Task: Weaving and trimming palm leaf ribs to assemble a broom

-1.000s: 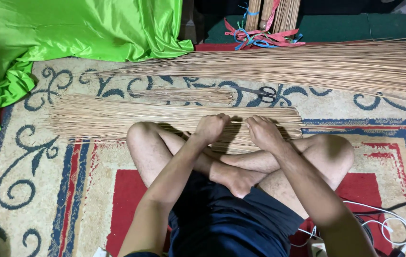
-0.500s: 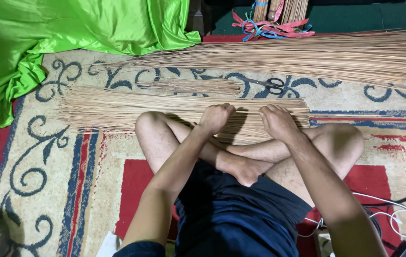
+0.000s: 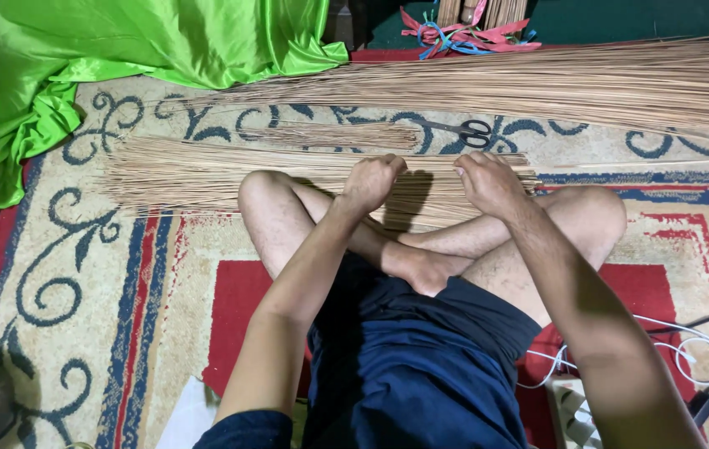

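I sit cross-legged on a patterned carpet. A flat row of thin tan sticks lies across the carpet in front of my knees. My left hand is curled into a fist on the row near its middle. My right hand rests on the same row a little to the right, fingers bent down onto the sticks. Whether either hand pinches single sticks is hidden by the knuckles.
A small bundle of sticks and black scissors lie just beyond the row. A long pile of sticks runs along the back. Green cloth covers the far left. Coloured strips lie at the back; a white cable at right.
Both hands stay on the stick row at about the same spacing. The view has shifted a little, so the row and hands sit slightly lower and further right.
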